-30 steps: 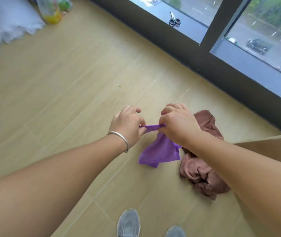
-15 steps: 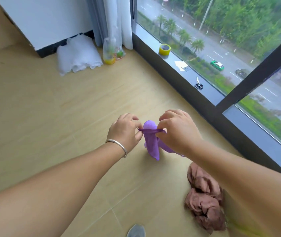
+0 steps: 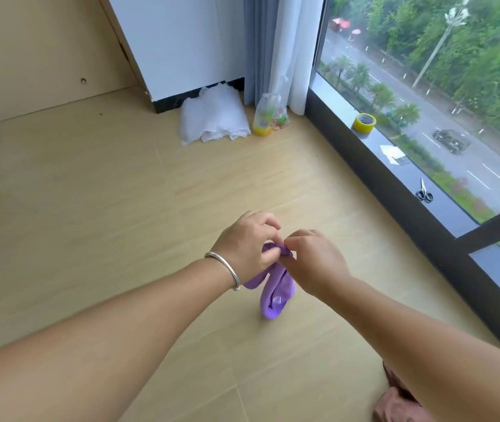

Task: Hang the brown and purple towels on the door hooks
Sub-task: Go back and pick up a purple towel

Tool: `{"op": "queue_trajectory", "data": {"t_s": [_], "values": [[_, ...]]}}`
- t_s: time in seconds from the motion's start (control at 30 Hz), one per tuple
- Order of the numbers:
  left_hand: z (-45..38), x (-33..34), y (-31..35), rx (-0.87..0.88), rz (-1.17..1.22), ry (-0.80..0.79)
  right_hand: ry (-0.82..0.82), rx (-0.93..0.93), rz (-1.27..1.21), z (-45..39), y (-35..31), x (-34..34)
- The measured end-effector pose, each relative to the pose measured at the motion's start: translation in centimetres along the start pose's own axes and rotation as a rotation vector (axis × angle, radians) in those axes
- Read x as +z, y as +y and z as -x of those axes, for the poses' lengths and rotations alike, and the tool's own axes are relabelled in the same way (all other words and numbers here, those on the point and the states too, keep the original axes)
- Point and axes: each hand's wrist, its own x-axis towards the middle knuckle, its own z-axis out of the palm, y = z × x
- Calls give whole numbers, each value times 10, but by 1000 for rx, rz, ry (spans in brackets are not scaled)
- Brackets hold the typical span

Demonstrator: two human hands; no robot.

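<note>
The purple towel (image 3: 276,287) hangs bunched in the air above the wooden floor, held at its top edge by both hands. My left hand (image 3: 245,248), with a silver bracelet on the wrist, pinches the towel's top from the left. My right hand (image 3: 312,260) pinches the same edge from the right, the two hands almost touching. The brown towel (image 3: 395,403) lies crumpled on the floor at the bottom right, mostly hidden by my right forearm. No door hooks are in view.
A large window with a dark sill (image 3: 395,166) runs along the right; yellow tape (image 3: 363,122) and scissors (image 3: 424,194) lie on it. White cloth (image 3: 212,120) and a plastic bag (image 3: 268,117) sit by the curtain (image 3: 279,47) at the far wall.
The towel has been lifted higher and my hands have come closer together on its top edge. The view has tilted up, so the brown towel slid to the bottom right corner.
</note>
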Motion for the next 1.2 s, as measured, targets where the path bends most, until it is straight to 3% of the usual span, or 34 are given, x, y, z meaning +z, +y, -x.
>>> {"op": "queue_trajectory", "data": {"t_s": [0.17,0.47,0.97,1.2], "values": [[23,-14,-34,-89,95,75,31,-59,-55,-6,-32,2],[51,-15,-51,-232,77,-146,25,-271,-32,2,-50,-24],[179,8,-64,-608,-190,-142,-79,-513,174,28,-22,-35],[233,50,-79,-703,-322,-133,-52,-467,166,37,10,-5]]}}
